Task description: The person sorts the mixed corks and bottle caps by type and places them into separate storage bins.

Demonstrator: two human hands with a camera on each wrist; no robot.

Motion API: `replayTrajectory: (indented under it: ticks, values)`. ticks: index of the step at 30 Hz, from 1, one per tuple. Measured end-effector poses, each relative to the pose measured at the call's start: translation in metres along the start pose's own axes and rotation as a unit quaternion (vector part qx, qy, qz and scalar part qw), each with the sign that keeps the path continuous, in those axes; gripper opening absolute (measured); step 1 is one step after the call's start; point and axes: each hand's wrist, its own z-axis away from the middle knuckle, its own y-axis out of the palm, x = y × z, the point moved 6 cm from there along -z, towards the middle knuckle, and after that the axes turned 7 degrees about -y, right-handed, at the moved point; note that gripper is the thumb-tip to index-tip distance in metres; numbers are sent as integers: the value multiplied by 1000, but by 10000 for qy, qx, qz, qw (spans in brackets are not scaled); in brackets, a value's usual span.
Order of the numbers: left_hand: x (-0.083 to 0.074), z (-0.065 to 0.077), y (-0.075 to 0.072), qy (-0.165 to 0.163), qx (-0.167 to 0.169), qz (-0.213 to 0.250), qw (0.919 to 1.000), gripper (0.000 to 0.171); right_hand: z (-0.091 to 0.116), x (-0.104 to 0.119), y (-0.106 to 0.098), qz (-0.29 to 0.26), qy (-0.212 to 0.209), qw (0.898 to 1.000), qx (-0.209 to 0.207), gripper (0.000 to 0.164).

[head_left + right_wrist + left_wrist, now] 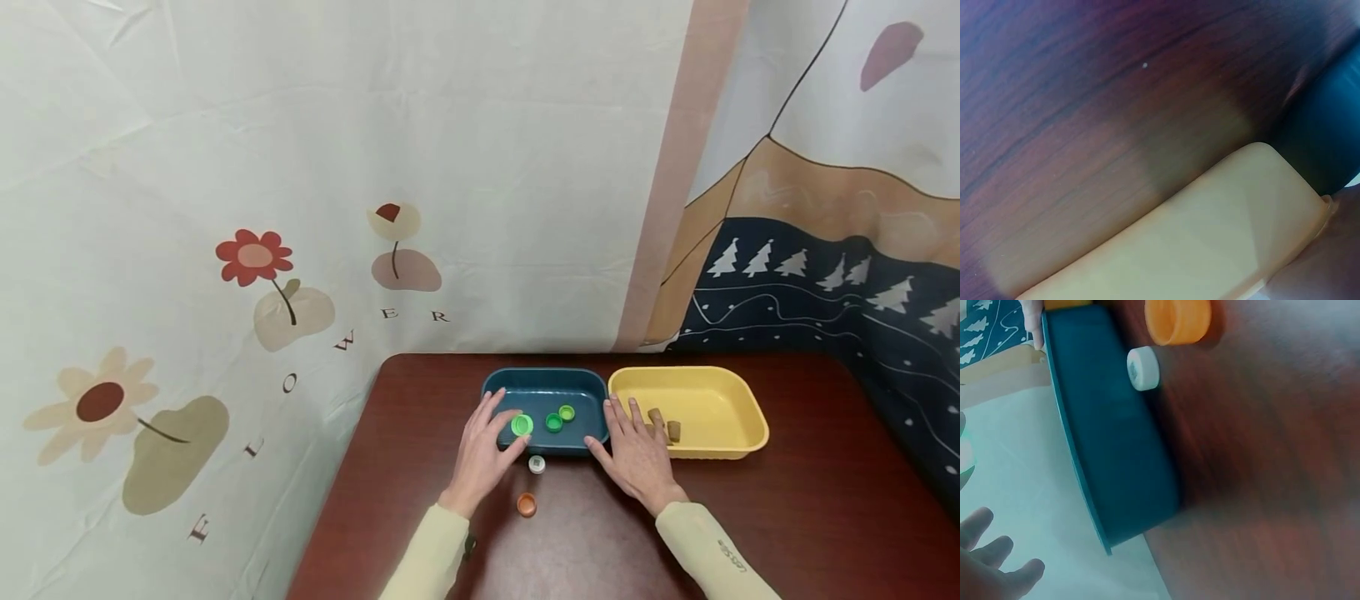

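Above the left part of the blue bin [577, 446] is my left hand [480, 454], pinching a light green bottle cap [522, 425] between thumb and index finger. The other fingers are spread in the left wrist view. Two smaller green caps [554, 422] [567, 412] lie on the bin's floor. My right hand [637, 457] has its fingers extended over the adjoining rims of the blue bin and the yellow bin [720, 417]. In front of the blue bin stand a white cap [1143, 369] and, nearer me, an orange cap [527, 504].
Brown cork-like pieces [673, 431] lie in the yellow bin, partly hidden by the right hand. Both bins sit side by side at the back of the dark red-brown wooden table [592, 550]. A printed curtain [510, 208] hangs behind.
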Motion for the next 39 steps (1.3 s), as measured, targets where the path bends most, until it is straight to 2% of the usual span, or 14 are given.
replayTrajectory:
  ticks: [6, 14, 20, 26, 35, 39]
  values:
    - [2, -22, 10, -155, 210, -62, 9996, 39, 0, 1, -2, 28, -32, 10000, -71, 84]
    - [10, -41, 35, -429, 907, -538, 9935, 41, 1, 1, -3, 58, -11, 9999, -136, 85]
    - [12, -57, 51, -471, 1276, -1002, 9856, 40, 1, -1, -1, 64, 37, 10000, 24, 85]
    - [16, -67, 68, -700, 1698, -1396, 9730, 41, 0, -1, 1, 42, 28, 10000, 62, 85]
    - [29, -74, 88, -1045, 1698, -1839, 9625, 40, -1, -1, 2, 61, 59, 10000, 28, 84]
    - [34, -74, 93, -1171, 1791, -2042, 9553, 40, -1, -1, 1, 98, 43, 9999, -30, 84]
